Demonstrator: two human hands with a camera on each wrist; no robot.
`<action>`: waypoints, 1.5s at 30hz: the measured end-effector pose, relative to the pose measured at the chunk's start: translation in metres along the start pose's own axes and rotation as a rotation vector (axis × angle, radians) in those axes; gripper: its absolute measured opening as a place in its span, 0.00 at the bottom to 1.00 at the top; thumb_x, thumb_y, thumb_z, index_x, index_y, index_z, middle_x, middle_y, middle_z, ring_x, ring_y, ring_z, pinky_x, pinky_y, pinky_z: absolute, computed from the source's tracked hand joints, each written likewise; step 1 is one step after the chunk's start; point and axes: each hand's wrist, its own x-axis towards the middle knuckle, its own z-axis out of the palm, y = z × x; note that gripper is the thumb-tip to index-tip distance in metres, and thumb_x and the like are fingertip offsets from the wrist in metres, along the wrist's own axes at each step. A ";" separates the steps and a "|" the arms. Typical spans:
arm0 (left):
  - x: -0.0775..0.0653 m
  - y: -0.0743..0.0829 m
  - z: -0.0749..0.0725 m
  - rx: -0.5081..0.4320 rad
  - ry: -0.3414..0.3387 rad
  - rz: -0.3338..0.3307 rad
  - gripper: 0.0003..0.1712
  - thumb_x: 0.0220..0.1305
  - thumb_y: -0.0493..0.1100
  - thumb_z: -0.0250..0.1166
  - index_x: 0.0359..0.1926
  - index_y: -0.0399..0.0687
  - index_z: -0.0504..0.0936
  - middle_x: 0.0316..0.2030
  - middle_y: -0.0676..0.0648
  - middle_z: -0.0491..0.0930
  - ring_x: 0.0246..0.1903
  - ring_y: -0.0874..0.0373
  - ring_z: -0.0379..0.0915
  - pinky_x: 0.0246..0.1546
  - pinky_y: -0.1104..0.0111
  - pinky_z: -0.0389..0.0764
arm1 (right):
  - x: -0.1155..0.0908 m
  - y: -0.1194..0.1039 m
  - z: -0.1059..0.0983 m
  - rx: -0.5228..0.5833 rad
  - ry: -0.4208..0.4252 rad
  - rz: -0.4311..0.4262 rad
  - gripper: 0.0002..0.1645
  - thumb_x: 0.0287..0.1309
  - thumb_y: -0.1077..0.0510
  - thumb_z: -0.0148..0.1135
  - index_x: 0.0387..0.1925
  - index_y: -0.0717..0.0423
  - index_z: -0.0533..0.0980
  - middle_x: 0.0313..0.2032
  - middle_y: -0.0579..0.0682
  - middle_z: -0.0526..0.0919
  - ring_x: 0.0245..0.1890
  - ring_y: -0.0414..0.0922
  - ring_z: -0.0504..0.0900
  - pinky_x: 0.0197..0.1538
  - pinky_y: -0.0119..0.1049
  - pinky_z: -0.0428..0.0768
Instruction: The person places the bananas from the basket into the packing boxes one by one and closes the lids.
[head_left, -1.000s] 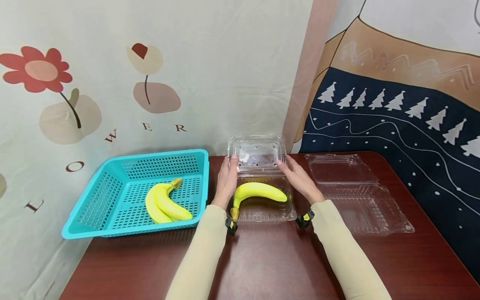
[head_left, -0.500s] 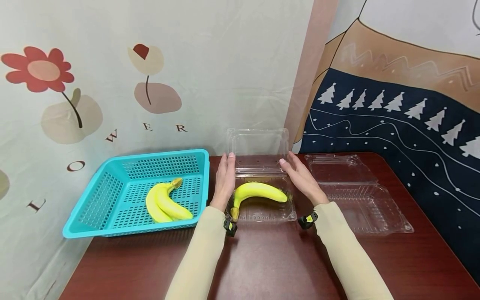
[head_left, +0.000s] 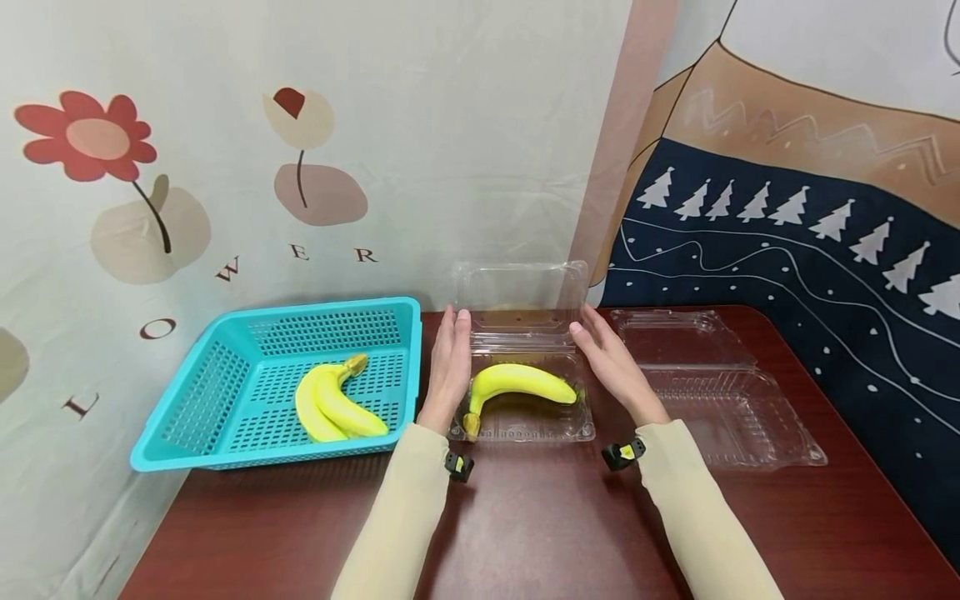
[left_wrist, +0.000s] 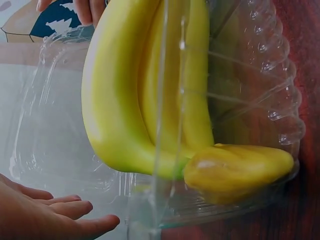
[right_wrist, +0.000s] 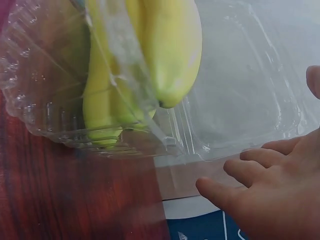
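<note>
A clear plastic clamshell box point(head_left: 525, 429) stands on the table with its lid point(head_left: 521, 287) raised at the back. Inside its base lies a bunch of yellow bananas point(head_left: 525, 381), stem toward the left front corner. My left hand point(head_left: 448, 371) is at the box's left side, fingers extended, fingertips near the lid's lower corner. On the other side my right hand point(head_left: 615, 362) is spread, its thumb beside the lid's right edge. The wrist views show the left hand's fingers point(left_wrist: 70, 207) and the right hand's fingers point(right_wrist: 250, 167) straight, neither hand gripping anything.
A turquoise perforated basket point(head_left: 206, 392) at the left holds another bunch of bananas point(head_left: 333, 404). To the right lies a second clear clamshell box point(head_left: 738, 417), lid folded back. Printed cloth point(head_left: 480, 150) hangs behind the table point(head_left: 540, 525).
The lid has swung from a forward tilt to standing up and back. Both hands have come off it, the right drifting slightly rightward. The bananas stay in the box.
</note>
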 end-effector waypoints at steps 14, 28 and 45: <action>-0.017 0.002 -0.008 -0.008 0.000 -0.013 0.46 0.77 0.72 0.35 0.83 0.50 0.50 0.81 0.46 0.51 0.80 0.47 0.44 0.78 0.47 0.47 | -0.018 0.002 -0.001 0.001 0.007 -0.060 0.43 0.80 0.38 0.42 0.84 0.49 0.43 0.81 0.56 0.51 0.80 0.56 0.50 0.77 0.63 0.49; -0.030 -0.003 -0.013 -0.027 -0.027 0.014 0.46 0.78 0.71 0.30 0.83 0.47 0.51 0.81 0.44 0.52 0.79 0.46 0.48 0.77 0.48 0.50 | -0.036 0.003 0.001 0.077 -0.011 -0.080 0.42 0.80 0.35 0.34 0.83 0.51 0.48 0.81 0.56 0.51 0.79 0.57 0.52 0.76 0.62 0.55; -0.050 -0.009 -0.022 -0.108 -0.076 -0.037 0.52 0.75 0.75 0.26 0.82 0.44 0.54 0.80 0.44 0.54 0.80 0.49 0.46 0.78 0.50 0.47 | -0.060 0.007 0.002 0.130 -0.047 -0.079 0.45 0.81 0.34 0.23 0.82 0.63 0.47 0.80 0.63 0.52 0.80 0.59 0.51 0.77 0.58 0.54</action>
